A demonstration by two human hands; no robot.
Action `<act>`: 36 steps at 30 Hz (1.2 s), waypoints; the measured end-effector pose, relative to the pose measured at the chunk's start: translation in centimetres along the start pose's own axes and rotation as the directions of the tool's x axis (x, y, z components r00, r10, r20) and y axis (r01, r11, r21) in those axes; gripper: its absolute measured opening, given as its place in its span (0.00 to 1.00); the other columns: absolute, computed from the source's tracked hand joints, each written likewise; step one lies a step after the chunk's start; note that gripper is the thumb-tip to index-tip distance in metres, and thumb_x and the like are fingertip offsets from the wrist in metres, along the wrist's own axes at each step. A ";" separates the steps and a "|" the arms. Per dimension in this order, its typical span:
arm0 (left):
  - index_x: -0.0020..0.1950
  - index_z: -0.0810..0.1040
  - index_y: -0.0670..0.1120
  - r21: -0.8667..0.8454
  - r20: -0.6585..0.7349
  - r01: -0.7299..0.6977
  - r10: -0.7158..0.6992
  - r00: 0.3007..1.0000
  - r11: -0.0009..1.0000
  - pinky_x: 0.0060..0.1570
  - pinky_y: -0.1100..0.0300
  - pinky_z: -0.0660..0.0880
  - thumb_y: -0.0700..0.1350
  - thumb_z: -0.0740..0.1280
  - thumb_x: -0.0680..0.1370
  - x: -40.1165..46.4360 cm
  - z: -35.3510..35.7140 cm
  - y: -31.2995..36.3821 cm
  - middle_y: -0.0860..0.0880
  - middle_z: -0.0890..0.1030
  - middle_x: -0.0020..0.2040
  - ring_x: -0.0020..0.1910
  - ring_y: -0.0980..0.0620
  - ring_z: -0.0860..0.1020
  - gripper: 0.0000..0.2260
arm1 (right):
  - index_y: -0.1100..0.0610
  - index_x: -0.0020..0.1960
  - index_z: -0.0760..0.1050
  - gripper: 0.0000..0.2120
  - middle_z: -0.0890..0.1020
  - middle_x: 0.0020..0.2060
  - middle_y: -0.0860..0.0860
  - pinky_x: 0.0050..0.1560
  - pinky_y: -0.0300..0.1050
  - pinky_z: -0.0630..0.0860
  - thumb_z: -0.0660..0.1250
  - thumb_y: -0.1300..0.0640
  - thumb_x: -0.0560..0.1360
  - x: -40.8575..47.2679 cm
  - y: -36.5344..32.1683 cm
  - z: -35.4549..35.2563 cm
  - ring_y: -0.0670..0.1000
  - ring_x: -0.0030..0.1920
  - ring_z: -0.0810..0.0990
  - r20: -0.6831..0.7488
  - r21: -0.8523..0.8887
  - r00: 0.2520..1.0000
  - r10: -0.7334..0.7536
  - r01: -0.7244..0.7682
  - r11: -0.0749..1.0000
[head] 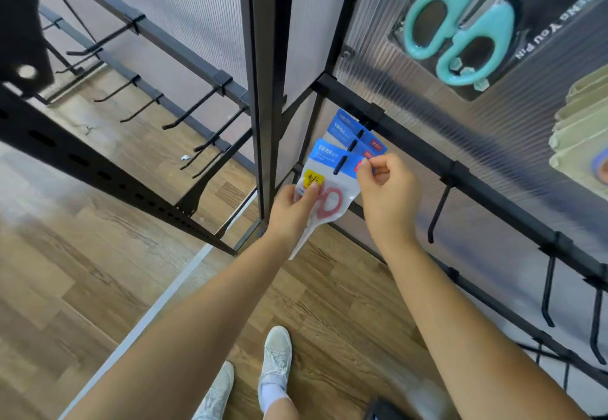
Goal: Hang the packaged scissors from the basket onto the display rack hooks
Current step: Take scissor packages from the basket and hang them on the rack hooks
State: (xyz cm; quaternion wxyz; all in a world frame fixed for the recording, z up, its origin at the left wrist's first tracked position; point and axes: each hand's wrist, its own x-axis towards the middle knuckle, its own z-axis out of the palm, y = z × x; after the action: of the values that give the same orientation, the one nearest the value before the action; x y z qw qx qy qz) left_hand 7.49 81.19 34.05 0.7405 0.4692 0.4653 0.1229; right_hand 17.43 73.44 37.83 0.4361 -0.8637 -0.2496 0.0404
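Observation:
A packaged pair of red-handled scissors [330, 189] with a blue header card sits on a black hook [342, 164] of the display rack, the hook passing through its header slot. My left hand [294, 210] grips the lower left of the pack, thumb across its front. My right hand [388, 189] pinches the header's right corner. Two more blue-headed packs [345, 131] hang behind it on the same hook. The basket is out of view.
A black crossbar [460, 169] carries several bare hooks [437, 212] to the right. Large teal scissors [460, 31] hang above at the upper right. The left rack section [184, 57] holds several bare hooks. Wooden floor and my shoes [276, 357] lie below.

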 end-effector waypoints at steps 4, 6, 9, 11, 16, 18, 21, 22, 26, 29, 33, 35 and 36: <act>0.51 0.71 0.43 0.042 0.014 -0.008 0.007 1.000 0.999 0.28 0.74 0.71 0.46 0.63 0.80 1.2 1.0 1.0 0.51 0.77 0.41 0.36 0.62 0.76 0.06 | 0.62 0.45 0.76 0.04 0.81 0.39 0.53 0.38 0.44 0.77 0.66 0.60 0.76 1.4 0.4 -0.2 0.50 0.39 0.79 -0.001 -0.064 1.000 -0.015 0.015 0.998; 0.53 0.73 0.40 0.129 0.034 -0.022 0.018 0.999 0.991 0.31 0.71 0.72 0.48 0.62 0.80 2.4 1.3 1.0 0.49 0.78 0.42 0.38 0.59 0.76 0.10 | 0.62 0.44 0.76 0.05 0.81 0.39 0.54 0.38 0.43 0.76 0.66 0.60 0.76 1.9 0.5 -0.3 0.51 0.39 0.79 -0.012 -0.091 1.000 -0.018 0.016 0.996; 0.62 0.72 0.40 0.306 0.019 -0.010 0.004 1.000 0.952 0.38 0.66 0.71 0.52 0.62 0.80 3.5 1.9 1.4 0.45 0.79 0.53 0.49 0.52 0.78 0.17 | 0.62 0.45 0.76 0.06 0.82 0.41 0.55 0.36 0.37 0.73 0.66 0.59 0.76 2.4 0.5 -0.4 0.51 0.41 0.80 -0.005 -0.134 1.000 -0.020 0.019 0.991; 0.69 0.66 0.43 0.364 -0.004 0.018 -0.018 1.000 0.931 0.51 0.60 0.73 0.51 0.61 0.80 3.4 2.3 1.7 0.45 0.75 0.61 0.58 0.49 0.74 0.20 | 0.62 0.48 0.77 0.06 0.82 0.44 0.56 0.39 0.39 0.75 0.65 0.59 0.77 2.1 0.4 -0.7 0.50 0.43 0.80 0.030 -0.144 0.999 -0.035 0.039 0.989; 0.65 0.70 0.42 0.726 0.195 -0.224 0.118 0.974 0.650 0.53 0.52 0.73 0.48 0.57 0.81 0.1 1.4 1.4 0.45 0.75 0.57 0.55 0.45 0.75 0.15 | 0.60 0.67 0.70 0.18 0.77 0.61 0.54 0.55 0.33 0.69 0.62 0.58 0.79 -1.3 -0.3 -2.0 0.48 0.61 0.75 0.134 -0.191 0.991 0.014 0.012 0.981; 0.61 0.71 0.41 0.835 0.371 -0.408 0.169 0.913 0.368 0.53 0.49 0.73 0.46 0.57 0.81 -1.4 0.9 1.4 0.43 0.75 0.57 0.55 0.44 0.74 0.13 | 0.60 0.69 0.68 0.19 0.75 0.63 0.53 0.57 0.35 0.67 0.61 0.57 0.79 -3.2 -0.8 -2.8 0.50 0.64 0.73 0.126 -0.242 0.991 0.031 0.000 0.970; 0.64 0.69 0.41 0.810 0.565 -0.585 0.214 0.797 0.038 0.55 0.52 0.69 0.45 0.56 0.81 -4.3 0.9 2.0 0.43 0.74 0.61 0.60 0.44 0.71 0.14 | 0.58 0.72 0.65 0.21 0.71 0.69 0.53 0.64 0.41 0.67 0.59 0.56 0.80 -6.8 -1.6 -4.8 0.51 0.68 0.69 0.114 -0.383 0.989 0.090 -0.040 0.923; 0.64 0.69 0.41 0.782 0.614 -0.622 0.217 0.759 -0.034 0.55 0.53 0.68 0.46 0.55 0.82 -5.5 0.9 2.0 0.43 0.73 0.63 0.61 0.44 0.70 0.14 | 0.58 0.73 0.64 0.21 0.69 0.70 0.53 0.66 0.42 0.65 0.58 0.55 0.81 -8.4 -1.9 -5.7 0.52 0.69 0.68 0.103 -0.432 0.988 0.114 -0.059 0.900; 0.69 0.64 0.41 0.637 0.770 -0.741 0.131 0.625 -0.209 0.64 0.55 0.62 0.47 0.54 0.82 -11.4 0.5 1.7 0.44 0.69 0.68 0.68 0.45 0.66 0.18 | 0.62 0.71 0.65 0.20 0.70 0.69 0.57 0.68 0.45 0.63 0.57 0.57 0.81 -15.9 -3.7 -9.2 0.55 0.69 0.69 -0.017 -0.517 0.984 0.175 -0.159 0.841; 0.74 0.59 0.41 0.507 0.854 -0.808 0.046 0.518 -0.300 0.69 0.53 0.59 0.48 0.52 0.83 -17.0 0.5 1.2 0.44 0.64 0.72 0.72 0.45 0.61 0.21 | 0.63 0.71 0.65 0.21 0.70 0.69 0.57 0.67 0.47 0.65 0.58 0.57 0.80 -21.7 -5.5 -11.7 0.56 0.68 0.69 -0.122 -0.543 0.959 0.255 -0.279 0.792; 0.73 0.59 0.41 0.308 0.936 -0.874 -0.044 0.349 -0.375 0.69 0.52 0.57 0.48 0.53 0.83 -24.2 2.5 0.2 0.44 0.63 0.73 0.72 0.44 0.61 0.21 | 0.63 0.66 0.69 0.18 0.75 0.62 0.57 0.58 0.47 0.70 0.60 0.58 0.78 -29.5 -6.6 -15.2 0.57 0.61 0.74 -0.302 -0.512 0.877 0.374 -0.480 0.712; 0.71 0.62 0.41 0.189 0.962 -0.897 -0.110 0.251 -0.400 0.68 0.53 0.58 0.48 0.53 0.82 -27.8 3.9 -1.0 0.43 0.66 0.71 0.70 0.44 0.62 0.19 | 0.63 0.62 0.72 0.15 0.77 0.57 0.58 0.51 0.48 0.73 0.61 0.59 0.77 -33.6 -6.6 -16.9 0.58 0.56 0.77 -0.384 -0.500 0.825 0.415 -0.563 0.658; 0.70 0.64 0.41 0.130 0.969 -0.906 -0.143 0.202 -0.402 0.67 0.53 0.59 0.48 0.53 0.82 -29.6 4.5 -1.8 0.43 0.67 0.69 0.69 0.44 0.63 0.18 | 0.64 0.58 0.74 0.14 0.79 0.55 0.59 0.49 0.49 0.75 0.62 0.60 0.75 -35.7 -6.4 -17.7 0.60 0.53 0.78 -0.422 -0.474 0.794 0.437 -0.604 0.641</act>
State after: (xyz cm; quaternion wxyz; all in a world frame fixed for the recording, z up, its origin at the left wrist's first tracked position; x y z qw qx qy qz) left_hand -5.18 59.31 50.12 0.0884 0.9581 -0.2604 -0.0806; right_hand -11.13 47.00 48.37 0.1462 -0.9860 0.0742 -0.0312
